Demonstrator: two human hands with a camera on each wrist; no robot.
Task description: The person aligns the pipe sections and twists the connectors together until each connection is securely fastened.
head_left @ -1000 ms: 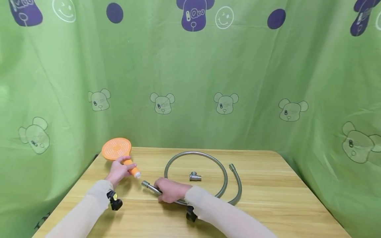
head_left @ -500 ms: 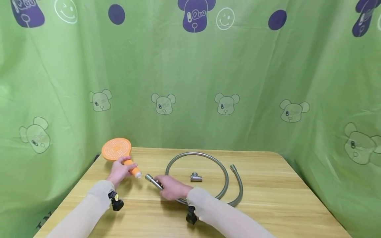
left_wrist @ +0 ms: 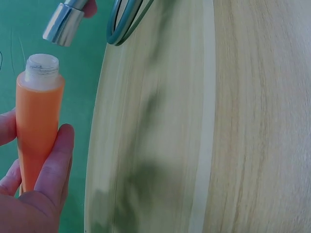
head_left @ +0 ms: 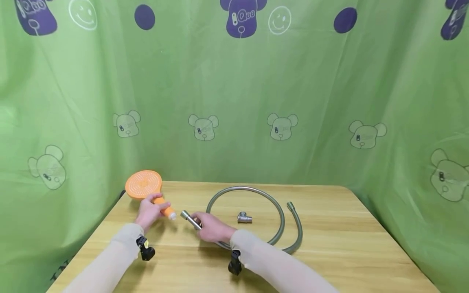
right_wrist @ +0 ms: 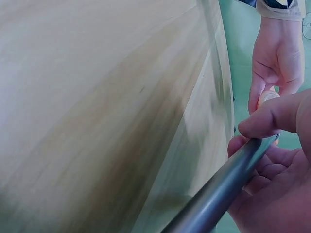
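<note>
Orange plastic, probably light and stiff, the shower head [head_left: 143, 184] is at lower left in the head view, your left hand [head_left: 147, 212] curled round its handle [left_wrist: 39, 114], the surest hold. At lower centre, your right hand [head_left: 214, 228] pinches the metal hose [head_left: 239, 188] near its end fitting [head_left: 191, 220]; grip there, since the loop likely flexes.

White lettering [head_left: 246, 16] on the purple bear [head_left: 239, 29] atop the green curtain [head_left: 234, 81] was too blurred to read surely; dark capitals [head_left: 60, 270] low on its left, beside the table [head_left: 348, 244], seemed to end in N
</note>
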